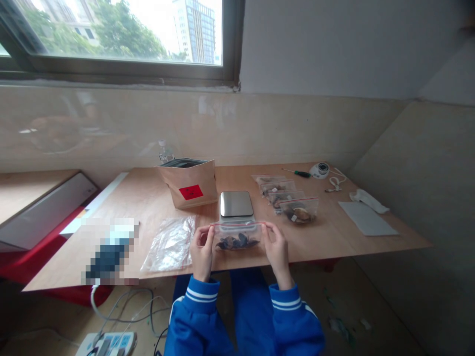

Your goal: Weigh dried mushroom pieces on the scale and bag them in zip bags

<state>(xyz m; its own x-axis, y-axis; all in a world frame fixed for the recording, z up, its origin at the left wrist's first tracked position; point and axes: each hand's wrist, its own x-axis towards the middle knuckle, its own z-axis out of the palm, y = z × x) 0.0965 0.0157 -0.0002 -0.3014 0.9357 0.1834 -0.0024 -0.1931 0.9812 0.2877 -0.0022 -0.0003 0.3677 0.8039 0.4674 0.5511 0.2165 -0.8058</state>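
Between my hands is a clear zip bag with a red seal strip and dark, shrivelled pieces at its bottom. My left hand pinches the bag's top left corner, and my right hand pinches the top right corner. Just behind the bag sits a small digital scale with a bare metal plate. Clear plastic bags lie flat by my left hand. To the right of the scale, several filled zip bags stand in a row.
An open brown paper pouch with a red label stands behind the flat bags, a bottle behind it. At the back right are a screwdriver and a white camera. White paper lies right; a power strip sits lower left.
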